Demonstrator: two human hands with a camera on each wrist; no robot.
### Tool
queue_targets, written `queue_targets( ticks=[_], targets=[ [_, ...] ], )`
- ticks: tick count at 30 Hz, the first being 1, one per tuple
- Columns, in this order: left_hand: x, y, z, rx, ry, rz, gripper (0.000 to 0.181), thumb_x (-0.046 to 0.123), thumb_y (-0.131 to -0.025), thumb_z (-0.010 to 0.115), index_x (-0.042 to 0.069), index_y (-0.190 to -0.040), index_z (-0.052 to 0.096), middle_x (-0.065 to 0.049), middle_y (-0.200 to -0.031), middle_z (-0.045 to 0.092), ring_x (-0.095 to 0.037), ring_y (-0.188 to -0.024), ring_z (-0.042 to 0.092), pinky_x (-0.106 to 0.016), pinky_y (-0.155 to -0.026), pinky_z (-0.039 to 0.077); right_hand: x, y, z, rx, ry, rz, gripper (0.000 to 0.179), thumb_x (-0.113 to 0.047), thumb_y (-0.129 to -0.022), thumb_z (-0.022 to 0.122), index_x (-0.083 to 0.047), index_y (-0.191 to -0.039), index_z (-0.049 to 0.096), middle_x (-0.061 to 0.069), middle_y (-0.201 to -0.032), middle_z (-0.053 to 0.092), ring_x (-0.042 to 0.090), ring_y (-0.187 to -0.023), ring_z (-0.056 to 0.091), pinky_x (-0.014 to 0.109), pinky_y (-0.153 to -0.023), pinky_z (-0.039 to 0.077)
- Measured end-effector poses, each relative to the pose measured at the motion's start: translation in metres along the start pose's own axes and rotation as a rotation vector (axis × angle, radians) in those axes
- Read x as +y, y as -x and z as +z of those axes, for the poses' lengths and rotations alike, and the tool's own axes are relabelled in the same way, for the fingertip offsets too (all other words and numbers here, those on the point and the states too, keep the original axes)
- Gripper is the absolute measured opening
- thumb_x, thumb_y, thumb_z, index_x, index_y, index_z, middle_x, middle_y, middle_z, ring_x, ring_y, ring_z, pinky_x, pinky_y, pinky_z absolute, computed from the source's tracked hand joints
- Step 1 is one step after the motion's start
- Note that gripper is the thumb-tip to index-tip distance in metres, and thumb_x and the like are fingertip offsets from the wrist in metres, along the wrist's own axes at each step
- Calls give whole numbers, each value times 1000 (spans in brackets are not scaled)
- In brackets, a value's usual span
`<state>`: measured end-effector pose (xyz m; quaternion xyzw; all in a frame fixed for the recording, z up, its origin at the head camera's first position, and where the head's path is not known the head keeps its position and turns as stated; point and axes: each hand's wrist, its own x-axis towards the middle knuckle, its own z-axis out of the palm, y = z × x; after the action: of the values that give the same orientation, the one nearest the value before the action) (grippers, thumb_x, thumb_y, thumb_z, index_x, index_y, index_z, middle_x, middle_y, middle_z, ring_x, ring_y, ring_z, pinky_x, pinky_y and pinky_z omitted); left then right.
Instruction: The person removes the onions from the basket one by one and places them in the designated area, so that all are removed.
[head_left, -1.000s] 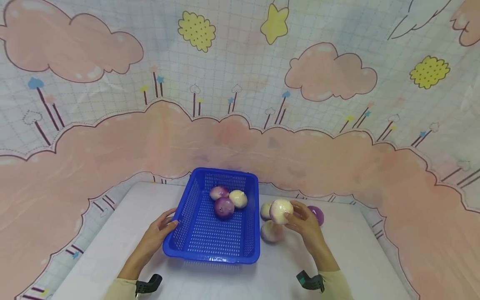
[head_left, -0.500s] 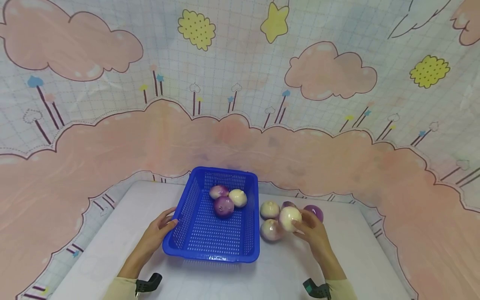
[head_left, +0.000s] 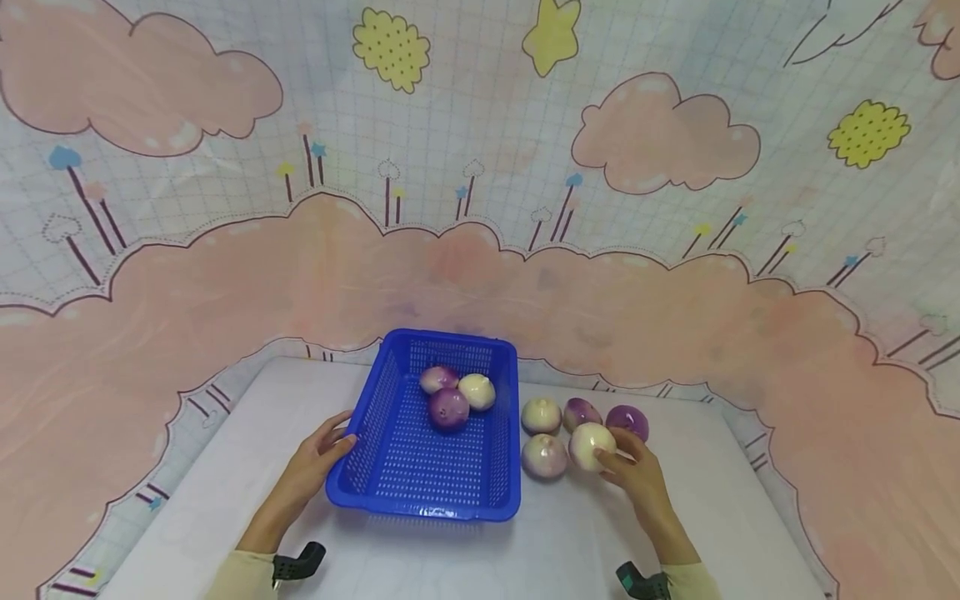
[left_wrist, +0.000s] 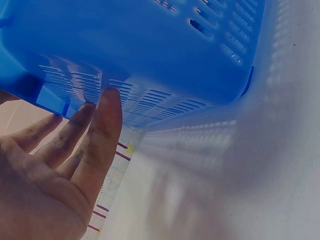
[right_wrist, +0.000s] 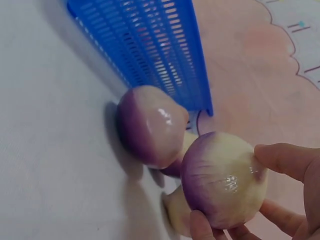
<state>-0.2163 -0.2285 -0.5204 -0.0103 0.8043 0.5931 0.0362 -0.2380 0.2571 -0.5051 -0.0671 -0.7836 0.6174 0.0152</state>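
A blue perforated plastic basket stands on the white table, with three purple-and-white onions inside, one a dark purple onion. Against its left side rests my left hand; the left wrist view has its fingers nearly straight along the slotted outer wall. My right hand pinches a pale onion between thumb and fingers, right of the basket. Around it lie a whitish onion, a pinkish onion, a purple-white onion and a purple onion, partly behind my fingers.
The white table ends at a cloth backdrop printed with clouds and stars, close behind the basket. The loose onions sit close together along the basket's right side. A dark wrist camera sits on the left forearm.
My right hand has moved right and a little nearer with the pale onion, away from the basket, baring the onions behind it. The left hand and the basket have stayed in place.
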Motion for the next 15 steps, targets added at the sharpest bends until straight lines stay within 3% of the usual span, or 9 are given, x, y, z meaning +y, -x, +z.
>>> queue_targets(
  ticks=[15],
  targets=[
    [-3,-2,0,-1,5,4,66,43,-100,52,17,-155,25,-26,-156,33,-48,-142,36,-64,-111,34,16,-8,-8,-42,118,90,63,-21,-89,71,2,-140,43,31,-137,48,20,-100,66,39,-85,60]
  ],
)
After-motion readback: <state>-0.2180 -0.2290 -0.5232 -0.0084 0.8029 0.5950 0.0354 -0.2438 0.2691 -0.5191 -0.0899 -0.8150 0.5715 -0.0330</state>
